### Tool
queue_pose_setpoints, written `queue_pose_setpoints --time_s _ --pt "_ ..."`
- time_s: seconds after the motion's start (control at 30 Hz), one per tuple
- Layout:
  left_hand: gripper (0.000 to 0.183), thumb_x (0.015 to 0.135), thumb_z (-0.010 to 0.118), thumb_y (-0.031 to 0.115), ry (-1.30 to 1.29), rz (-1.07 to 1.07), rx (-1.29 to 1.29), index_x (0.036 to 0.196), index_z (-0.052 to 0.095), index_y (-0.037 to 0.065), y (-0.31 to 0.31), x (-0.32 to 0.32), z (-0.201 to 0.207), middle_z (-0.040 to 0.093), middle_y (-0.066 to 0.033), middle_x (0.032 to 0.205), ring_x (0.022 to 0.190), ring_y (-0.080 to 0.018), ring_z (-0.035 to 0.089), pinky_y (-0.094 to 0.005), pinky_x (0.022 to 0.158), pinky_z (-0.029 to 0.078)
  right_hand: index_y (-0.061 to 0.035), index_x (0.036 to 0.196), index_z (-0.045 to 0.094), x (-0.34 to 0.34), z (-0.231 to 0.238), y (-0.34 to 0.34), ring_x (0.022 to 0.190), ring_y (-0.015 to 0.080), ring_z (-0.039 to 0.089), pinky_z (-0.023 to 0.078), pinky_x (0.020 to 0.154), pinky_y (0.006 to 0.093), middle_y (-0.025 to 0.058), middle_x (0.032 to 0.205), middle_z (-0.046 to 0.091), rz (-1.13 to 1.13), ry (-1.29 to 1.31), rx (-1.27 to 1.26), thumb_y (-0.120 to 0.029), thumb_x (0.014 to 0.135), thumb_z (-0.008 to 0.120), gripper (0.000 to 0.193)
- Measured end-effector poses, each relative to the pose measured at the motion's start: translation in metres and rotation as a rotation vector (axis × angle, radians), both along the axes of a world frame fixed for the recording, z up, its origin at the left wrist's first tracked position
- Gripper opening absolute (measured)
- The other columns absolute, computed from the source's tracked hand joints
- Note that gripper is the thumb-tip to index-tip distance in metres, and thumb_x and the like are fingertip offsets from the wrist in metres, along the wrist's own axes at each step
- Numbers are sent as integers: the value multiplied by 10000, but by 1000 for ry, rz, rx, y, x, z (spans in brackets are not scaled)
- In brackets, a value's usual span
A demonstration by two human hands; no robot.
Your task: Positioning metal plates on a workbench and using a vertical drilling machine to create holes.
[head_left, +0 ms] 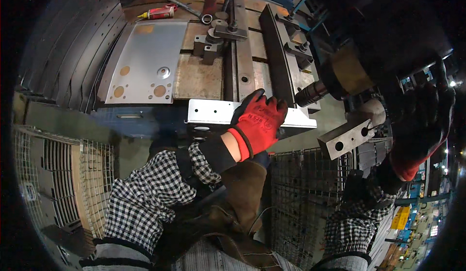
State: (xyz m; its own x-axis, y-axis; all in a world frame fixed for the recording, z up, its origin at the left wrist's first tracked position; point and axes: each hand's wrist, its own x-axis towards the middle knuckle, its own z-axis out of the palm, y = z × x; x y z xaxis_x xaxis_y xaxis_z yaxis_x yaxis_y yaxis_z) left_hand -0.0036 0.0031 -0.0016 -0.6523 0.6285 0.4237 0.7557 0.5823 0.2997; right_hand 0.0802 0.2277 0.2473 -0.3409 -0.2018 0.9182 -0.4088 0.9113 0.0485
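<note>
My left hand [259,123], in a red and black glove, is closed over a long bent sheet-metal piece [209,110] with small holes in its pale top face. That piece lies along the near edge of the machine table, against the clamped bars. Right of my fingers, close to the piece's right part, is the dark cylindrical end of a machine spindle [310,94]. My right hand [420,125], gloved with dark fabric and a red cuff, is raised at the far right beside the dark machine head [398,28]. Its fingers are lost in shadow, so their grip cannot be made out.
Left on the table lies a flat grey plate [145,62] with holes. Behind it are a red bottle [160,12] with a yellow tip and a wrench [187,8]. Clamps [230,30] hold bars down. Curved metal sheets [77,42] stand left; wire baskets [303,193] flank me.
</note>
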Motion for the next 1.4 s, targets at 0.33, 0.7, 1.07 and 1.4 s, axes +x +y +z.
queue_pose_setpoints --time_s 0.33,0.7,1.07,1.4 --pt "799 824 624 575 17 7 -10 1400 480 39 2 0 -7 565 -222 1253 1220 -417 499 -511 1157 263 -40 1176 687 4 -9 9 1169 357 608 516 972 437 154 1256 660 -78 18 113 -118 842 749 348" --pt "796 821 636 577 39 3 -16 1381 497 30 2 -2 -5 575 -213 1230 1199 -398 511 -502 1147 284 -61 1212 679 16 -8 22 1189 364 595 500 998 450 187 1298 625 -243 83 315 -207 889 720 357" --pt "793 814 656 571 43 4 29 1370 514 24 1 -1 -5 585 -194 1190 1194 -386 516 -486 1142 294 -100 1242 679 10 -21 15 1216 366 575 489 1012 454 171 1335 602 -139 69 78 -197 852 752 408" --pt "798 814 666 542 56 -2 46 1392 487 21 -1 2 -4 568 -215 1226 1207 -396 503 -500 1147 282 -97 1248 670 15 -19 22 1227 363 568 488 1014 461 163 1338 602 -273 122 293 -204 845 756 425"
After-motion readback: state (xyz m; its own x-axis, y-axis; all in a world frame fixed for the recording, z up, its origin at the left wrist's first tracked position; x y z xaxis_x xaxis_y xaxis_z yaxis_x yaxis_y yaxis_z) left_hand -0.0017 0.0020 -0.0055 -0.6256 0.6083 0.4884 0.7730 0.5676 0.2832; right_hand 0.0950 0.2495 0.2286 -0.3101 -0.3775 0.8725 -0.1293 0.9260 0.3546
